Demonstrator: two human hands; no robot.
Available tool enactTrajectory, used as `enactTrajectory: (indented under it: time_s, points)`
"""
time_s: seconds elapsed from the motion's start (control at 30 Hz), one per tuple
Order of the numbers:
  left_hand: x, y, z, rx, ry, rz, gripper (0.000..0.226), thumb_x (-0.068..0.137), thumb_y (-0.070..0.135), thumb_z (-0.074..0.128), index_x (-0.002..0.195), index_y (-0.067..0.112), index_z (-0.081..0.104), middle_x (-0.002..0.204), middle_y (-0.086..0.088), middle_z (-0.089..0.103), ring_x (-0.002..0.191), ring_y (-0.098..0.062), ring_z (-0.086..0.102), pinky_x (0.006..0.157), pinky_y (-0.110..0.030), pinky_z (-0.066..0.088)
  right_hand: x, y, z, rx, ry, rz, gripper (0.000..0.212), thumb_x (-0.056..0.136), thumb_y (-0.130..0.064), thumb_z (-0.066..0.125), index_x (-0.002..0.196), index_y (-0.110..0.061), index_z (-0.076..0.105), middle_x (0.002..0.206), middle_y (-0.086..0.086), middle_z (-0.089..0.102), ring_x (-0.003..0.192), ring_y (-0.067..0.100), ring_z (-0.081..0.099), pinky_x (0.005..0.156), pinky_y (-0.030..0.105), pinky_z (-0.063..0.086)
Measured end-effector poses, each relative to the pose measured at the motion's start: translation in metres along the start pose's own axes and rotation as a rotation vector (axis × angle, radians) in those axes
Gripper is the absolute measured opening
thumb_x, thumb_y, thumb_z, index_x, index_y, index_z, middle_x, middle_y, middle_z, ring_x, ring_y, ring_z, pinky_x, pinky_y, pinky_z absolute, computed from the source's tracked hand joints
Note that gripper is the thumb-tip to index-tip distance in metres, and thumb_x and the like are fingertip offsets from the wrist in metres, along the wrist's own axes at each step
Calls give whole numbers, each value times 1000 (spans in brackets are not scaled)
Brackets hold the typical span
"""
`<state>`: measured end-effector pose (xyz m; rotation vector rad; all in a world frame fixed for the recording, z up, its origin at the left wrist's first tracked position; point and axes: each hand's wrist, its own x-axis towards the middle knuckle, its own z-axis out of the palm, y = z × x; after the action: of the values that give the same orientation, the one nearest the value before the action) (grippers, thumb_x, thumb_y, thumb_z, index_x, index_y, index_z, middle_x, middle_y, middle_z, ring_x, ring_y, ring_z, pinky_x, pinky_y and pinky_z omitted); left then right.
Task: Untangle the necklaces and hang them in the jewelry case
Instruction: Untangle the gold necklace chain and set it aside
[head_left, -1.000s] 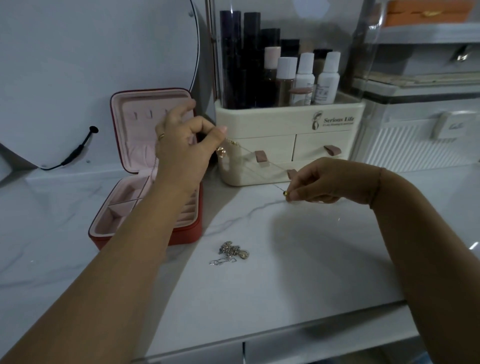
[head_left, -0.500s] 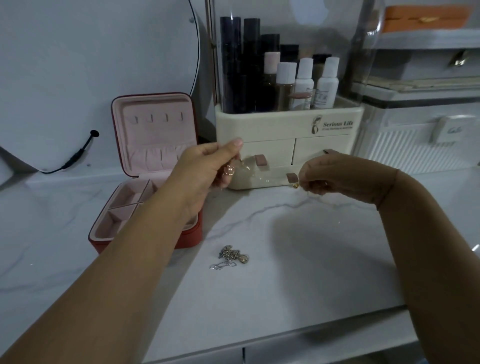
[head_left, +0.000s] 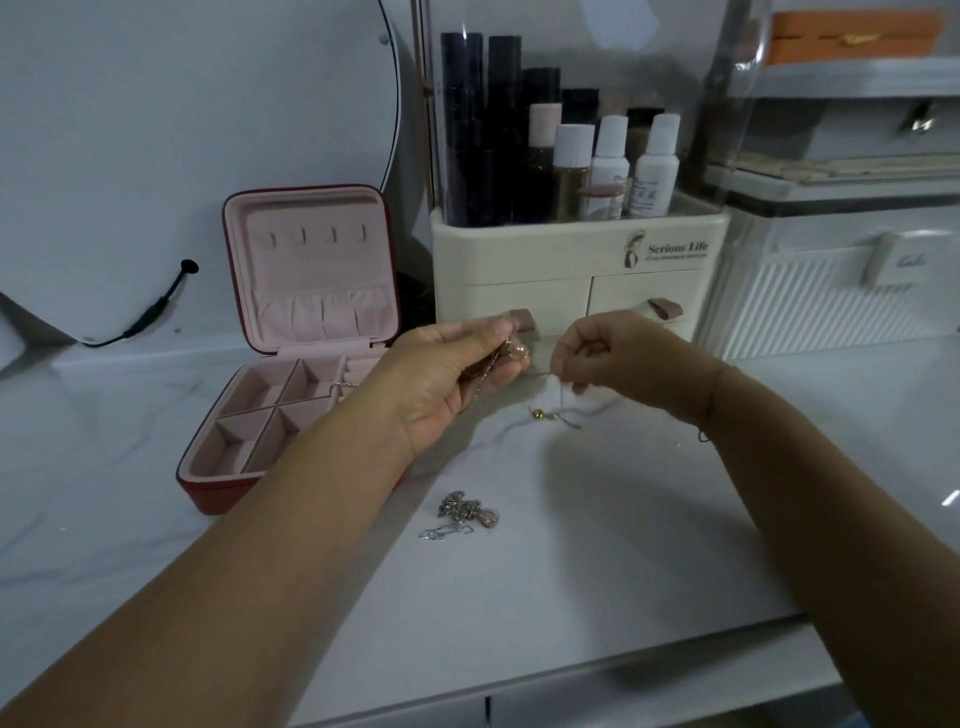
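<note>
The gold necklace is off the tabletop at centre frame, strung between both hands just in front of the cream cosmetics organiser. The left hand has a closed grip on one end. Its thumb and fingers pinch a round rose-gold pendant, and slack chain lies across the palm. The right hand, close beside it, keeps a narrow pinch on the chain with the other fingers curled in. Below that pinch a short loop hangs, carrying a small gold bead. Holding the fine chain at two near points looks like a way to keep it slack enough to work without letting it knot on itself.

Lower in the frame, a tangled heap of silver chains lies on the tabletop, not yet dealt with. The jewelry case stands open at left of centre, red outside and pink inside. Its lid is upright, so the row of hooks faces the person; I see nothing hanging on them.

The tabletop is white with a faint marble pattern. The organiser behind it holds bottles. A round mirror fills the upper left, with a black cable trailing from it. A ribbed clear storage box sits at the right. The room is dim.
</note>
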<state>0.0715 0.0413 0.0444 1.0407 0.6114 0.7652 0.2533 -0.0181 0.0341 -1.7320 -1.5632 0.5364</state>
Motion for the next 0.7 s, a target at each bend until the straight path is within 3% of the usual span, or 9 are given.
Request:
enactTrajectory:
  time_s: [0.1,0.23,0.33,0.5,0.7]
  points:
    - [1,-2,1,57,64,61,11,86,7,64,94,0,68,65,-1,70,56,-7,65,50,-15,52,-1,-10,5,141,173,-95,9,88,-17,66,85,-8,66,67,-2,63,58,5,53,56,15,46]
    - [2,-10,3,176,138,136,5,82,15,71,87,14,71,63,6,69,54,1,60,60,-15,49,-6,-24,18,333,94,-174,17,81,-22,71,87,-9,60,66,9,62,51,5,49,49,16,41]
    - [2,-15,6,231,169,191,4,82,17,72,84,19,71,63,8,69,56,2,60,62,-13,48,-5,-24,28,313,99,-197,22,75,-11,77,86,-10,58,74,25,64,51,9,52,47,17,43]
    - [1,-16,6,248,174,267,6,83,12,71,82,18,70,61,7,70,58,1,62,59,-12,49,-4,-22,25,379,120,-179,17,78,1,73,90,0,62,74,17,67,54,11,61,55,21,55]
    - [3,-19,7,244,177,303,6,83,8,71,83,14,70,62,4,70,56,-3,62,59,-13,51,-5,-23,29,335,127,-185,22,77,2,75,92,0,59,78,24,68,65,25,66,60,26,58]
